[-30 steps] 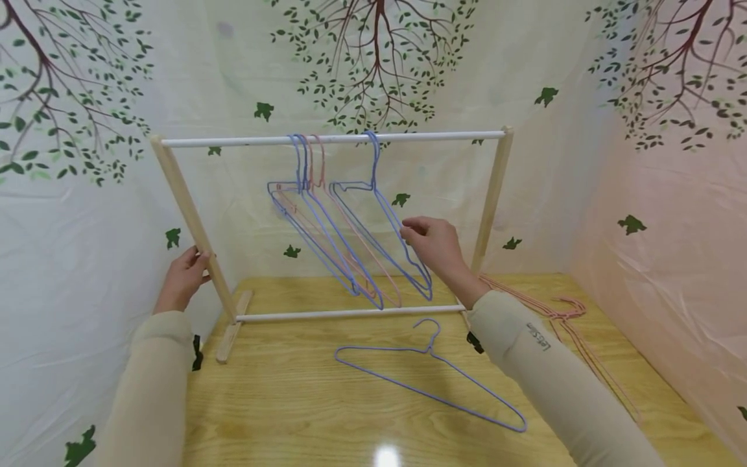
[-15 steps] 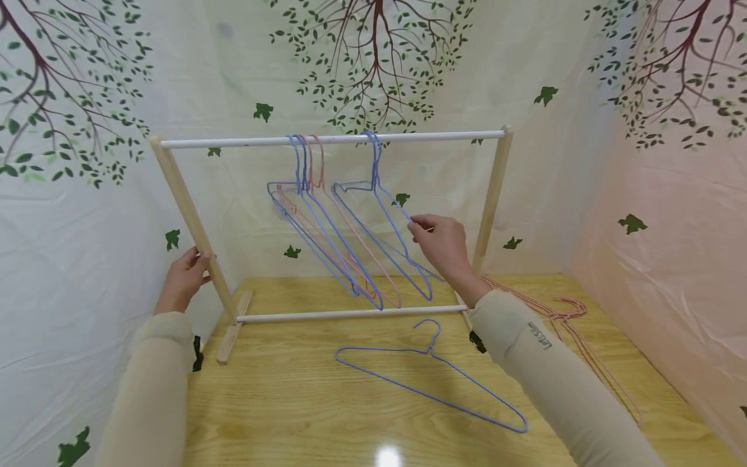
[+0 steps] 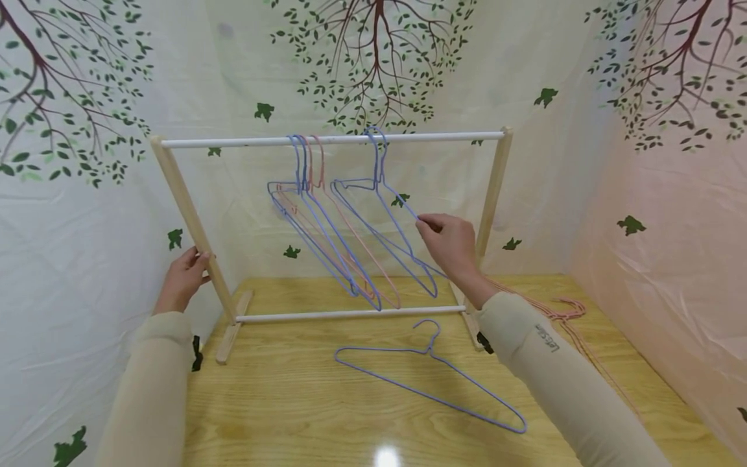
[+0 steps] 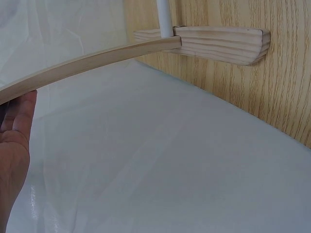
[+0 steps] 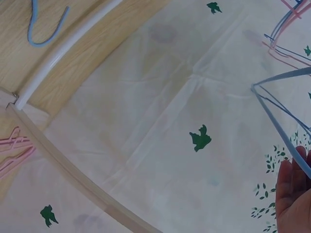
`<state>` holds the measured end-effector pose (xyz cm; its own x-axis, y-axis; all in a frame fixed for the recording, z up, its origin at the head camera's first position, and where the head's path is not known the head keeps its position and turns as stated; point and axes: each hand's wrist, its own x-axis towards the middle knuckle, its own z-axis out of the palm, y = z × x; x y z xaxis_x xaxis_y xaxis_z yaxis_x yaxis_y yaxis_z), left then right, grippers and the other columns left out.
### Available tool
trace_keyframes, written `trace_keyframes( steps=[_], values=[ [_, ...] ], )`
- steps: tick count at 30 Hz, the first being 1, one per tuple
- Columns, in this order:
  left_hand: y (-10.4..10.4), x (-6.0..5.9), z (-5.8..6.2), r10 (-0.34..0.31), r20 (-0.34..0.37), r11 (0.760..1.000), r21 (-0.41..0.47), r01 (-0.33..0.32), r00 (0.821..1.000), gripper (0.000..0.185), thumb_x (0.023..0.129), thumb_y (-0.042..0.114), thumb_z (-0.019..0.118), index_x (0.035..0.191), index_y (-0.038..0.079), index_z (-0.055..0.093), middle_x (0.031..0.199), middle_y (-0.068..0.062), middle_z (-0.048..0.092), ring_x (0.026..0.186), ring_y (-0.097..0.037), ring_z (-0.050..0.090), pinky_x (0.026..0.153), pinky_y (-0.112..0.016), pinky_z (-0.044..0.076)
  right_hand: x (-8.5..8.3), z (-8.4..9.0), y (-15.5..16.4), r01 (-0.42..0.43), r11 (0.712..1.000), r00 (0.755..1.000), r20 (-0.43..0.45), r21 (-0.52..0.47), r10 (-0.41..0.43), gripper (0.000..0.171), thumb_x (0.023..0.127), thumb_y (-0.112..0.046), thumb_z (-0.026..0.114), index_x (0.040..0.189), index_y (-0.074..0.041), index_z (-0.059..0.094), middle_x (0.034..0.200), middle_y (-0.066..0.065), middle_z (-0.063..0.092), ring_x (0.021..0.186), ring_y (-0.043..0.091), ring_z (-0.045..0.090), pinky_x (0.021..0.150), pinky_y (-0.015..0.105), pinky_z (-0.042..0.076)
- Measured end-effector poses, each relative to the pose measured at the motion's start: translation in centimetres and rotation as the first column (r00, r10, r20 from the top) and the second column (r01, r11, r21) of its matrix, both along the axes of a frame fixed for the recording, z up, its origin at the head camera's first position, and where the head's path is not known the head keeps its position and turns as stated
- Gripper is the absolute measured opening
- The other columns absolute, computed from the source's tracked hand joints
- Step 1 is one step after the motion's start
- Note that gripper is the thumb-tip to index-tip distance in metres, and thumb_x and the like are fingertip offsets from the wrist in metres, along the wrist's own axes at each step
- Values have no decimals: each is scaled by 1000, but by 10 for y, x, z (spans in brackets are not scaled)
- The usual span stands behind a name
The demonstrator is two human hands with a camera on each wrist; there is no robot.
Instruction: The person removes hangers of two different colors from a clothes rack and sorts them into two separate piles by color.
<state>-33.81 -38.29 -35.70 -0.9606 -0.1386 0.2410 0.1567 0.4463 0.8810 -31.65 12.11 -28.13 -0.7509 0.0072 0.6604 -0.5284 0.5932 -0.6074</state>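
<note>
**Right hand pinches a blue hanger on the rail; left hand grips the rack's post**

The right hand (image 3: 452, 245) pinches the sloping upper arm of a blue wire hanger (image 3: 385, 224) between thumb and fingertips, the fingers curled round the wire. That hanger's hook sits over the white top rail (image 3: 332, 139), to the right of the others, and its body tilts down toward the right. In the right wrist view only the edge of the hand (image 5: 294, 194) shows, with the blue wire (image 5: 279, 131) running past it.

The left hand (image 3: 182, 279) is wrapped on the left wooden post (image 3: 189, 220) of the rack, fingers curled round it about halfway up. The left wrist view shows the palm (image 4: 14, 145) just under the post (image 4: 87, 60), with the post's wooden foot (image 4: 223, 43) on the table beyond.

Left of the held hanger, a cluster of blue and pink hangers (image 3: 318, 227) hangs from the same rail, close together. The rack's white lower bar (image 3: 350, 314) runs between the two posts, and the right post (image 3: 493, 188) stands just behind the right hand.

On the wooden table (image 3: 292, 402), in front of the rack, a loose blue hanger (image 3: 428, 379) lies flat. A bundle of pink hangers (image 3: 569, 318) lies on the table to the right, partly behind the right sleeve (image 3: 560, 376).
</note>
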Motion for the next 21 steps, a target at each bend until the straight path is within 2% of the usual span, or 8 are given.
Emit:
trace_keyframes(
  steps=[7,11,16,21],
  values=[
    [0,0,1,17,17,1000,-23,-17,1000,54,109,29,32,152,-4,29,137,-30,46,118,-27,49,91,-27,54,1,0,1,23,1000,999,-30,10,-22,18,94,-14,69,104,-1,77,93,13,74,78,24,68,69,37,56],
    [-1,1,0,15,28,1000,-24,-15,999,54,109,29,31,153,-4,28,136,-30,45,119,-27,49,94,-31,53,0,-1,1,22,1000,999,-48,17,-21,17,93,-13,69,103,-1,77,93,13,74,78,24,69,69,37,57],
    [-1,0,0,7,18,1000,-17,-7,1000,54,110,28,31,152,-5,28,136,-30,46,116,-24,51,89,-25,54,-4,-3,2,31,997,993,-115,75,-22,16,93,-12,70,103,-1,77,93,13,74,78,24,69,69,38,57],
    [-1,-2,0,4,17,1000,-7,-4,1000,54,109,29,32,153,-3,28,137,-30,46,116,-22,51,85,-19,53,-9,-6,5,74,988,974,-222,136,-42,14,92,-11,71,99,-1,77,88,12,74,74,24,69,65,39,57]
  ],
)
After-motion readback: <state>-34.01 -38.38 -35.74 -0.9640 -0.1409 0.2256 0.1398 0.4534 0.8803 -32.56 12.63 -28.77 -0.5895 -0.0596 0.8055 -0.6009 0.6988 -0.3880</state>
